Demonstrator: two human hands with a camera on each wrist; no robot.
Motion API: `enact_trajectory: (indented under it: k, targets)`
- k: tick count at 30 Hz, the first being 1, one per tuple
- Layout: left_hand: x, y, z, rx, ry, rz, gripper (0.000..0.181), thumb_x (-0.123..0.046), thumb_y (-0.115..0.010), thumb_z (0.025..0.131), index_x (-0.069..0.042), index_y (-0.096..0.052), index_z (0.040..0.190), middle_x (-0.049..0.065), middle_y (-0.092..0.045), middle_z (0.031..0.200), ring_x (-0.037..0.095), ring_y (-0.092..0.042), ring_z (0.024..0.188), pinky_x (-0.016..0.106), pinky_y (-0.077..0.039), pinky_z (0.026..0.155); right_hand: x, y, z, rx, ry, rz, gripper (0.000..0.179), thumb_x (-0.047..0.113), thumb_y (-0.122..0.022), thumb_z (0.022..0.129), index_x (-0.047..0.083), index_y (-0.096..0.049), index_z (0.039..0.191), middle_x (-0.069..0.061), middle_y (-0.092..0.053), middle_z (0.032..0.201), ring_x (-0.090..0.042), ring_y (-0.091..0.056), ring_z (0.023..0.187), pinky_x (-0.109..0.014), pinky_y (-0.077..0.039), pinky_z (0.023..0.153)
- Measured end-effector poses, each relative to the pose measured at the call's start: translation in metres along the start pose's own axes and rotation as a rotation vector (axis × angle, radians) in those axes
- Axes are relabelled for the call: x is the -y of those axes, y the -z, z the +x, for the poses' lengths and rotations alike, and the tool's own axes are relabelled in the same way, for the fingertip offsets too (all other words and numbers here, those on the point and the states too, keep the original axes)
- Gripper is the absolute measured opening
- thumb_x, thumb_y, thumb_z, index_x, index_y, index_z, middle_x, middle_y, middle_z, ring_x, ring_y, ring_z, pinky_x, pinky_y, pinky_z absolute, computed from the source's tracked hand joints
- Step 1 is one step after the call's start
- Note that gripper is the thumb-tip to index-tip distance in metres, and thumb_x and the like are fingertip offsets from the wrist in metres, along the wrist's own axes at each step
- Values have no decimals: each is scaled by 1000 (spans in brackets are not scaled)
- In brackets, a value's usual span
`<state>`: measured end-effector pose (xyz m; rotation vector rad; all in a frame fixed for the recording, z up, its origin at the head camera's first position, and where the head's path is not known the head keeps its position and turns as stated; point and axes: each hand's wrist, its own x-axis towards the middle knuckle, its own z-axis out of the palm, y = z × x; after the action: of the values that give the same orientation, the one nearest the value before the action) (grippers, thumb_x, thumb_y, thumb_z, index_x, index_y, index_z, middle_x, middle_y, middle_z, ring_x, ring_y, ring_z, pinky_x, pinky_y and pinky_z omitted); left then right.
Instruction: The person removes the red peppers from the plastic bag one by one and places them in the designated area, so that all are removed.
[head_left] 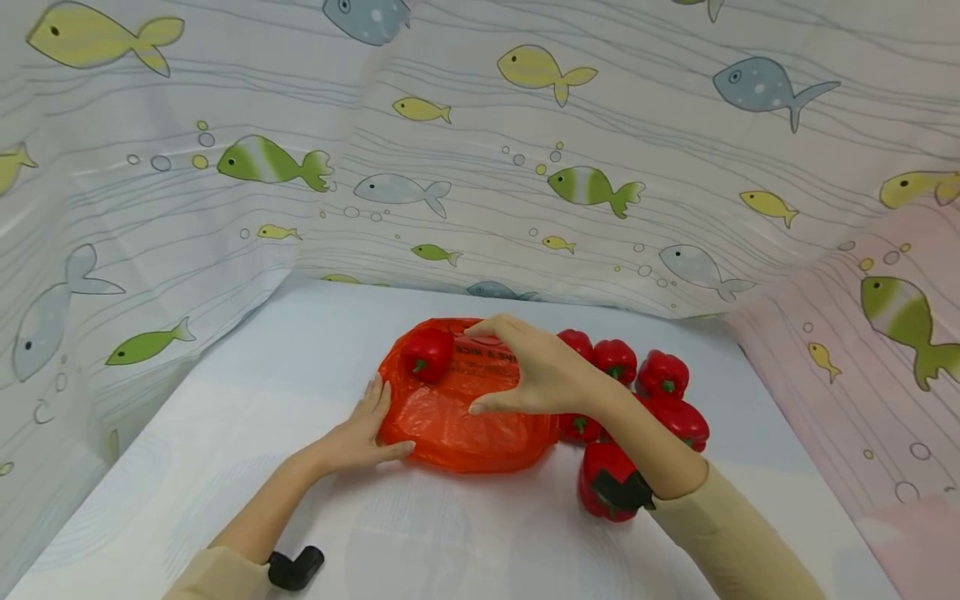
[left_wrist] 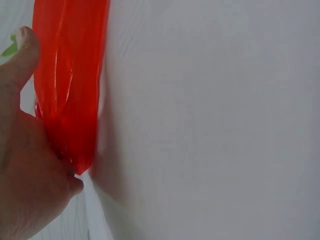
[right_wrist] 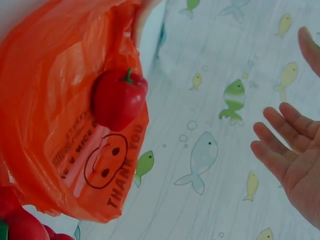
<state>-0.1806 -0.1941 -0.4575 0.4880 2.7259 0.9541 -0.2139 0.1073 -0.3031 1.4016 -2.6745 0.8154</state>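
Note:
An orange-red plastic bag (head_left: 450,425) with printed lettering lies spread wide on the table. One red bell pepper (head_left: 429,356) with a green stem sits inside it, towards its far left. My left hand (head_left: 358,435) rests against the bag's left side, fingers extended and thumb along the near edge; in the left wrist view it lies against the red plastic (left_wrist: 70,75). Above the bag's right part is my right hand (head_left: 543,367), thumb and fingers spread with nothing between them. The right wrist view shows its fingers apart from the pepper (right_wrist: 120,100).
Several red bell peppers (head_left: 663,375) are grouped right of the bag, partly hidden by the right forearm. A nearer pepper (head_left: 600,483) is partly covered by the black wrist device (head_left: 630,490). A fish-patterned curtain (head_left: 465,150) surrounds the white table (head_left: 450,533) at the back and sides.

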Motion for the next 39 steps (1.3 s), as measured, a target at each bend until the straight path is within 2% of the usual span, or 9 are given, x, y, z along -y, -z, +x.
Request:
enact_trajectory:
  k: [10, 15, 19, 24, 28, 32, 39]
  targets:
    - [1, 1, -1, 7, 8, 9, 111, -52, -65, 86, 15, -1, 147, 30, 13, 155, 46, 10, 142, 61, -9, 112, -1, -3, 19, 8, 40, 19, 74, 50, -79, 75, 18, -48, 133, 9, -53, 129, -7, -49, 120, -31, -48, 93]
    - [1, 1, -1, 16, 19, 12, 111, -53, -64, 86, 13, -1, 147, 29, 13, 155, 46, 10, 142, 61, -10, 112, -3, -4, 33, 18, 97, 12, 63, 44, -80, 76, 14, -55, 126, 5, -57, 124, -10, -52, 116, -29, -50, 90]
    - [0, 2, -1, 24, 30, 5, 111, -53, -64, 86, 13, -1, 148, 28, 13, 155, 46, 10, 142, 62, -11, 111, -5, -7, 47, 44, 123, 5, 56, 42, -80, 77, 13, -60, 121, 5, -59, 120, -7, -53, 110, -25, -50, 88]
    - [-2, 2, -2, 24, 34, 3, 110, -54, -64, 86, 12, 0, 148, 28, 14, 155, 46, 9, 142, 62, -13, 111, -7, -11, 64, 81, 116, -4, 55, 44, -78, 78, 14, -62, 120, 7, -60, 117, -6, -56, 105, -20, -50, 83]
    - [-3, -1, -2, 21, 33, 1, 110, -53, -64, 86, 12, -1, 148, 28, 13, 156, 45, 9, 142, 62, -14, 111, -13, -14, 75, 94, 80, -20, 52, 44, -78, 78, 15, -63, 119, 8, -62, 114, -7, -56, 103, -20, -50, 83]
    - [-6, -2, -3, 30, 33, -15, 110, -53, -64, 86, 11, 0, 148, 27, 13, 156, 45, 9, 142, 62, -15, 110, -23, -18, 86, 89, 37, -42, 49, 44, -77, 79, 15, -65, 117, 8, -65, 113, -8, -57, 106, -24, -49, 88]
    - [-8, -1, -2, 25, 41, -9, 110, -54, -64, 85, 10, -1, 149, 26, 13, 156, 45, 7, 143, 63, -15, 110, -38, -29, 106, 63, 9, -97, 44, 44, -75, 81, 14, -68, 113, 7, -67, 108, -11, -59, 102, -24, -50, 86]
